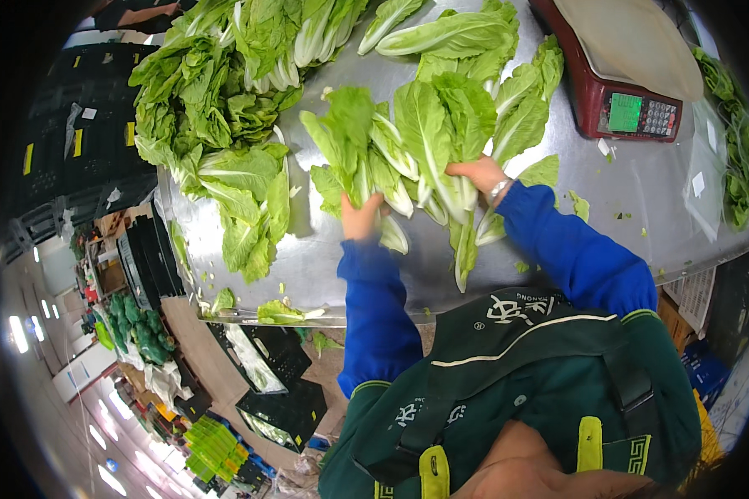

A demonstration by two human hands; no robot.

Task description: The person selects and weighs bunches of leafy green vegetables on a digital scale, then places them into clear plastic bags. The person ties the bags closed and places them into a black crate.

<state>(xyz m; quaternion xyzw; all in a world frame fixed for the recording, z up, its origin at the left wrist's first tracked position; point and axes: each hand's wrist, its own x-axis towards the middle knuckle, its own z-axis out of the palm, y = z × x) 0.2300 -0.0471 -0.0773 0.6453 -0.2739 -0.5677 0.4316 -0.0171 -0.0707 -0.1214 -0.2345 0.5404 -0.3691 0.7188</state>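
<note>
My left hand is closed around the base of a leafy green lettuce head, somewhat blurred. My right hand grips another long-leaved lettuce head near its white stalks, with its leaves pointing away from me. Between and under the hands lie more loose heads and leaves, their white ends towards me. A large heap of lettuce fills the left side of the metal table. Several more heads lie beyond my hands.
A red weighing scale with a lit display stands at the back right. Plastic bags and bagged greens lie at the right edge. Black crates stand left of the table, others on the floor. Part of another person's arm shows top left.
</note>
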